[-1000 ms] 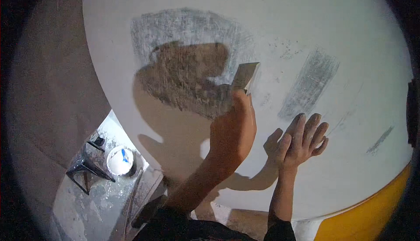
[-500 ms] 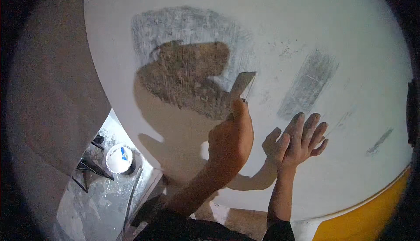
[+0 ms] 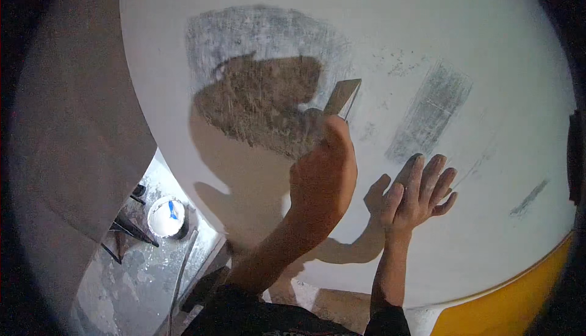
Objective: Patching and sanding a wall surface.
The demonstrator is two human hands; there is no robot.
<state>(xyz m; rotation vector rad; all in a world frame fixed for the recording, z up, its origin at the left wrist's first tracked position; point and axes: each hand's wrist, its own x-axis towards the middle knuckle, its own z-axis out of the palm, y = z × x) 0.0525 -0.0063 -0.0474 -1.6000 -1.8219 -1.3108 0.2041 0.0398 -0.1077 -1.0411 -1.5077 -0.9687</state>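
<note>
A large white curved-edged panel [image 3: 500,92] bears grey scraped patches [image 3: 433,110], the biggest at upper middle, mostly under shadow. My left hand [image 3: 320,177] grips a flat metal scraper [image 3: 343,95], its blade at the right edge of that big patch; the handle is hidden in my fist. My right hand [image 3: 418,198] lies lower and to the right with fingers spread, palm toward the panel, on it or very close to it, just below the narrow grey patch. Whitish dust shows on its fingers.
Below left, past the panel's edge, a white bucket [image 3: 165,226] with a blue tool [image 3: 173,211] in it stands on a splattered grey floor [image 3: 140,287], beside a black stool-like frame [image 3: 131,231] and a long thin bar [image 3: 182,275]. A yellow surface [image 3: 488,302] borders the lower right.
The scraper dipped slightly half a second ago and now sits higher, with my left hand raised along with it. My right hand has barely moved.
</note>
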